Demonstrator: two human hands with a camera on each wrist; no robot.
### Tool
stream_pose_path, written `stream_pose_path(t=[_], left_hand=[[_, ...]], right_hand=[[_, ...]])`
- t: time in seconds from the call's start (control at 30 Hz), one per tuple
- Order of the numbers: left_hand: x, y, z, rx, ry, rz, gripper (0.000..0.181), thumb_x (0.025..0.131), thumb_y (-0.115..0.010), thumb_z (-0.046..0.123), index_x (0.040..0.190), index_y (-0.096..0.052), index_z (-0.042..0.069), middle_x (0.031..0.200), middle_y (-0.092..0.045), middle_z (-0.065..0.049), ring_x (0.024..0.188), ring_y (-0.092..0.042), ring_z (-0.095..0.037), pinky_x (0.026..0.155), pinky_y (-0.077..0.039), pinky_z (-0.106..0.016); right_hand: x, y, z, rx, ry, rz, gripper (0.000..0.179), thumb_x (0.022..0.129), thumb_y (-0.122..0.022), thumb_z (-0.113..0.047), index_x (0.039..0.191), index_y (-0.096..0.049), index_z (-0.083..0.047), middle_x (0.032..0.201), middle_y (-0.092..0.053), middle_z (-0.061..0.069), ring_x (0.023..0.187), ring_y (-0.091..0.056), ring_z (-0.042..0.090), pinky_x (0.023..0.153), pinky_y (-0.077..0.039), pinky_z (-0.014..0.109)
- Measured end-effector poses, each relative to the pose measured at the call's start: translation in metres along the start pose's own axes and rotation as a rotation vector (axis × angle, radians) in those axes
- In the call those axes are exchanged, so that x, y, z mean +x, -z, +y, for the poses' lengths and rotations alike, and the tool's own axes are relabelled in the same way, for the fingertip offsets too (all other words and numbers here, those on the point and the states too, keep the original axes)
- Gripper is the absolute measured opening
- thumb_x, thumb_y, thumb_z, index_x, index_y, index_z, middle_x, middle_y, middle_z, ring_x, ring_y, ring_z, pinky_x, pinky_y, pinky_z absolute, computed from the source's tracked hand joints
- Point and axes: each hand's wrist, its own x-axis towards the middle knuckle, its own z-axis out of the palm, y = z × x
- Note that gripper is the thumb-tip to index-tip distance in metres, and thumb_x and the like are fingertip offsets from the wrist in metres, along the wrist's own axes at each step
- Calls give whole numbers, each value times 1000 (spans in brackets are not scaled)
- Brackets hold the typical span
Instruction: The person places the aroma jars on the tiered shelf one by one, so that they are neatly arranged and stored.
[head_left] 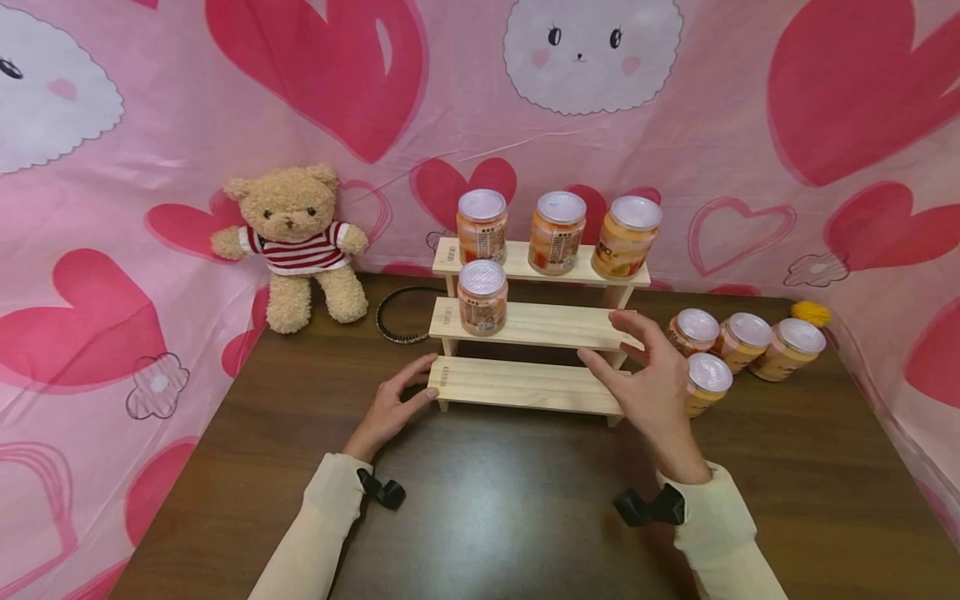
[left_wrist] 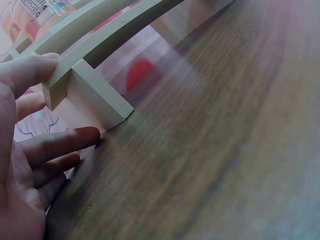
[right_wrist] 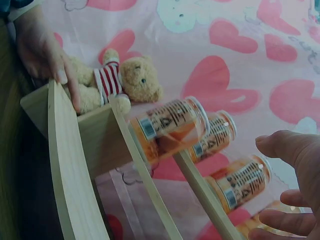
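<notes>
Left hand [head_left: 390, 408] pinches left end of wooden rack [head_left: 525, 387]; right hand [head_left: 648, 387] hovers, fingers spread, by its right end. Rack's long axis runs left-right between them. Four jars [head_left: 742, 346] on desk [head_left: 465, 508], right, nearer right hand. Beyond: middle-tier jar [head_left: 482, 304], three top-tier jars [head_left: 557, 237].

The left grip [left_wrist: 30, 152] holds one end of a wooden shelf [left_wrist: 95, 42] standing on a brown tabletop [left_wrist: 200, 150].
</notes>
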Motion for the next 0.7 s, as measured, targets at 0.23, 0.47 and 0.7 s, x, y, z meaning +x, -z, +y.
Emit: stream_pose_path(t=[0.23, 0.47, 0.7], left_hand=[[0, 0, 1, -1, 4, 0, 54, 96, -67, 17, 148, -50, 15, 140, -62, -12, 122, -61, -29, 98, -48, -38], [0, 0, 2, -4, 13, -1, 54, 96, -67, 17, 148, -50, 14, 141, -61, -12, 123, -61, -29, 99, -48, -40], [0, 0, 1, -12, 18, 0, 54, 96, -67, 17, 148, -51, 16, 141, -61, -11, 123, -61, -29, 100, -47, -42]], right_hand=[[-3, 18, 9, -37, -21, 46, 56, 74, -88, -8, 125, -65, -3, 120, -70, 13, 106, -61, -5, 88, -47, 5], [-5, 32, 19, -66, -42, 109, 55, 72, -89, -7, 123, -68, -6, 115, -72, 6, 97, -59, -14, 84, -46, 3], [-6, 44, 26, -107, -87, 153, 52, 73, -90, -12, 121, -70, -11, 107, -66, -27, 95, -60, -13, 81, -46, 3]])
